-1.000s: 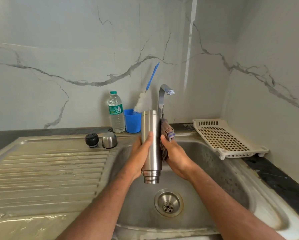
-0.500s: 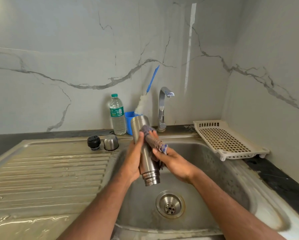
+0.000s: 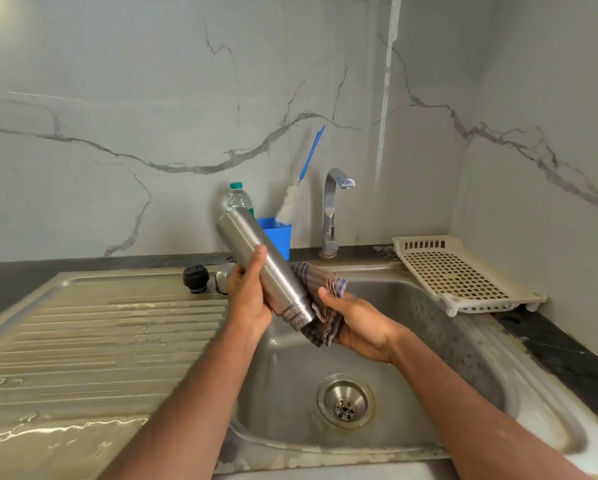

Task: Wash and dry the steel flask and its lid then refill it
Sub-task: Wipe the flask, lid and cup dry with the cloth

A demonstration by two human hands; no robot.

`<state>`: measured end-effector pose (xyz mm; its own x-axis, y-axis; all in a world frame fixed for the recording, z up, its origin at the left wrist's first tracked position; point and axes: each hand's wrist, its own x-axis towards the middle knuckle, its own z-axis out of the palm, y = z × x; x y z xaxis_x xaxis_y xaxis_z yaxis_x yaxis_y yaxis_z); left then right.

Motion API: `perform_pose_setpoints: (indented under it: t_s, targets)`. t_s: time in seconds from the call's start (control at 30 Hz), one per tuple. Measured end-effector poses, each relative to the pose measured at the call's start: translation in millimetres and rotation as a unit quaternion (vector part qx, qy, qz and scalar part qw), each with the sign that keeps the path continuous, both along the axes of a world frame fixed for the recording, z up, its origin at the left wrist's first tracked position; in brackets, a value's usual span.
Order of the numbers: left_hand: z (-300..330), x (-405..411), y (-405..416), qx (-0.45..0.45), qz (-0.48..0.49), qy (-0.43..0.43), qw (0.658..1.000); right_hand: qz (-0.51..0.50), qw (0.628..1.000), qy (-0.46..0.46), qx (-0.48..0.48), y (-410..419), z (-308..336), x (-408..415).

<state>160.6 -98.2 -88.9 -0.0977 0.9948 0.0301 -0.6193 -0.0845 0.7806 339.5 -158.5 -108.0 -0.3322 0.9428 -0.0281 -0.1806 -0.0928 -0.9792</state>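
Note:
The steel flask [image 3: 256,251] is tilted over the sink, base up to the left, threaded mouth down to the right. My left hand [image 3: 249,296] grips its middle. My right hand [image 3: 356,320] holds a checked cloth [image 3: 321,299] bunched under and around the flask's mouth end. On the drainboard behind my left hand stand the black stopper [image 3: 195,278] and the steel cap [image 3: 223,277], the cap partly hidden by my hand.
The sink basin [image 3: 429,341] with its drain [image 3: 345,401] lies below my hands. The tap [image 3: 332,209] is off. A blue cup [image 3: 277,235] with a bottle brush [image 3: 295,199], a water bottle [image 3: 238,199] and a cream drying rack [image 3: 460,275] line the back.
The flask has gone from upright to strongly tilted, base swinging left. My right hand slid the cloth from the flask's upper side down to its mouth end.

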Motion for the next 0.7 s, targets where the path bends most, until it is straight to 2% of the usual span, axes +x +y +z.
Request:
perform_pose_setpoints:
  t_s: [0.07, 0.13, 0.17, 0.2, 0.27, 0.33, 0.4, 0.43, 0.57, 0.7]
  targets:
    - [2, -7, 5, 0.009, 0.032, -0.051, 0.998, -0.034, 0.987, -0.088, 0.127, -3, 0, -5]
    - [1, -7, 8, 0.009, 0.062, -0.074, 0.995, -0.082, 0.923, -0.226, 0.299, -1, -3, -12]
    - [0, -6, 9, 0.007, 0.068, -0.086, 0.994, -0.101, 0.893, -0.267, 0.348, 2, -4, -17]
    - [-2, -5, 11, 0.011, 0.066, -0.092, 0.994, -0.123, 0.89, -0.267, 0.35, 6, -5, -20]
    - [-3, -2, 12, 0.033, 0.051, -0.088, 0.994, -0.17, 0.93, -0.211, 0.248, 9, -4, -26]
    - [-1, 0, 8, 0.05, 0.021, -0.071, 0.996, -0.172, 0.978, -0.086, 0.082, 10, -1, -26]
    - [2, 5, 3, 0.052, -0.021, -0.077, 0.995, -0.149, 0.985, 0.065, -0.062, 9, 2, -17]
    - [4, 7, 2, 0.052, -0.034, -0.085, 0.994, -0.14, 0.98, 0.107, -0.094, 5, 5, -14]
    - [6, 5, 7, 0.092, -0.026, -0.067, 0.993, -0.147, 0.967, 0.164, -0.127, 1, 9, -19]
    - [6, 6, 6, 0.122, -0.009, 0.031, 0.992, -0.197, 0.956, 0.191, -0.102, 6, 6, -23]
